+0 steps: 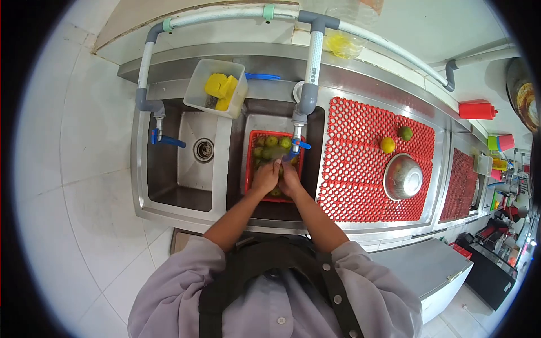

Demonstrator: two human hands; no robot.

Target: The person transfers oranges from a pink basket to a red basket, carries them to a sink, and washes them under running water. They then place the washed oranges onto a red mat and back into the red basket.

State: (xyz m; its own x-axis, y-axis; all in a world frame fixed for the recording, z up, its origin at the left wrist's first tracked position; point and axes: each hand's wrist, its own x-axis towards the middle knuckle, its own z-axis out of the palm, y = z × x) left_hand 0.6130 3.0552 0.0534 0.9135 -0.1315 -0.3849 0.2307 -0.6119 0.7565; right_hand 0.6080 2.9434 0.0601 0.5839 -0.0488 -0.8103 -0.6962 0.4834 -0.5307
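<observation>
A red plastic basket (pixel 248 163) stands in the right-hand sink basin with several green citrus fruits (pixel 271 141) in it. Over the basket, my left hand (pixel 266 178) and my right hand (pixel 289 179) come together, fingers curled inward beneath the tap (pixel 297 145) with its blue handle. A little green shows between the hands, but the fingers and wrists cover most of it, so what they hold cannot be made out. Water seems to blur the fruits just left of the tap's outlet.
On a red perforated mat (pixel 360 163) to the right lie a yellow citrus fruit (pixel 387 145), a green one (pixel 405 133) and an overturned metal bowl (pixel 403 177). A plastic tub (pixel 194 90) with yellow sponges (pixel 221 87) sits behind the basins. Another tap (pixel 163 138) overhangs the left basin (pixel 189 194).
</observation>
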